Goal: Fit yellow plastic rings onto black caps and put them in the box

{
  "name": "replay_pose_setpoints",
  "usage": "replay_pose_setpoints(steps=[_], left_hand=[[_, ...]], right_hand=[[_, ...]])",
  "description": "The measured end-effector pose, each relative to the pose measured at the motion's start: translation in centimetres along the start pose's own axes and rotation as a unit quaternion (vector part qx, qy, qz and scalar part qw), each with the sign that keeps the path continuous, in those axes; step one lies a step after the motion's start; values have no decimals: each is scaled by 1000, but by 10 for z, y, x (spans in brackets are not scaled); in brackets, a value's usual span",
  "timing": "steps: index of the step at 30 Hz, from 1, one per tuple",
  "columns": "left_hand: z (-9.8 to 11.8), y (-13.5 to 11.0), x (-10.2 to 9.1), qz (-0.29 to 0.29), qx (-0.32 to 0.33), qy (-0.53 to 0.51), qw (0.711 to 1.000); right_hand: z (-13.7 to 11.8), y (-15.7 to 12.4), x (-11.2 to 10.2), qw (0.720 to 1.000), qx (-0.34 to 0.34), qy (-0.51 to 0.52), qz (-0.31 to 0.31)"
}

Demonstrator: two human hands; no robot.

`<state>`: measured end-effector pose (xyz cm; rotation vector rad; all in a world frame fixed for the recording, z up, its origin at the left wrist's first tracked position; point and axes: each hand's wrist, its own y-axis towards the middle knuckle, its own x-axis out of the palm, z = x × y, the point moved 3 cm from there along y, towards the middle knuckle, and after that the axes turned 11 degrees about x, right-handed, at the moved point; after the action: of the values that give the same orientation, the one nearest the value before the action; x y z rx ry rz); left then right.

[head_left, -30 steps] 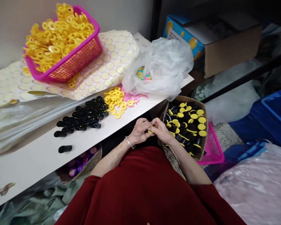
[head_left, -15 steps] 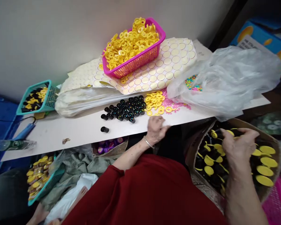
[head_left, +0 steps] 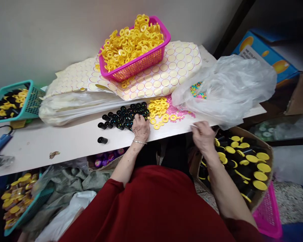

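My left hand (head_left: 140, 129), with a bracelet at the wrist, reaches into the near right side of a group of small black tubes (head_left: 121, 116). Its fingers are bent down and closed on one of them, which they mostly cover. Colourful bits show inside several tubes. One black tube (head_left: 102, 140) lies apart, nearer the table edge. My right hand (head_left: 204, 137) is over the table's front edge, fingers curled together, and nothing shows in it. Yellow ring-shaped caps (head_left: 159, 109) lie right of the tubes, beside small pink pieces (head_left: 175, 109).
A pink basket (head_left: 138, 65) heaped with yellow caps stands on sticker sheets (head_left: 176, 64). A plastic bag (head_left: 232, 87) with coloured beads lies right. Below the table (head_left: 73, 141), a carton (head_left: 267, 148) holds yellow-capped black tubes (head_left: 251, 158). Teal baskets (head_left: 35, 101) are on the left.
My left hand has moved left from the table edge onto the black tubes. My right hand has left the carton and moved left to the table edge. The view has shifted right.
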<state>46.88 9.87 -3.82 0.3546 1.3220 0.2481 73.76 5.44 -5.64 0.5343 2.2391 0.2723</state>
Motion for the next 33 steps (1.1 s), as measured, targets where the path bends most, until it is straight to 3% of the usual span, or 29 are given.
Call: replay_pose_setpoints(steps=[3,7,10,12,15,18,23,33], left_hand=[[2,4,-2,-31,0,20,999],[-1,5,-7,2,22,0,1000],[2,0,-13,84,67,-74,991],[11,-8,-11,104,96,-157,977],[31,-23,3,54,108,-291,949],[49,-34,19,14,116,-360,926],[58,-36,30,13,135,-365,921],[57,-37,35,29,179,-345,921]], right_hand=[[-36,7,39,997,-36,-32,-64],[-44,12,58,994,-3,-83,-72],[-41,12,60,992,4,-86,-88],[-39,12,60,992,1,-85,-93],[-39,12,61,991,-5,-98,-95],[-39,12,62,988,-21,-118,-98],[-37,9,56,985,-45,-128,-102],[-23,1,45,993,-32,16,-110]])
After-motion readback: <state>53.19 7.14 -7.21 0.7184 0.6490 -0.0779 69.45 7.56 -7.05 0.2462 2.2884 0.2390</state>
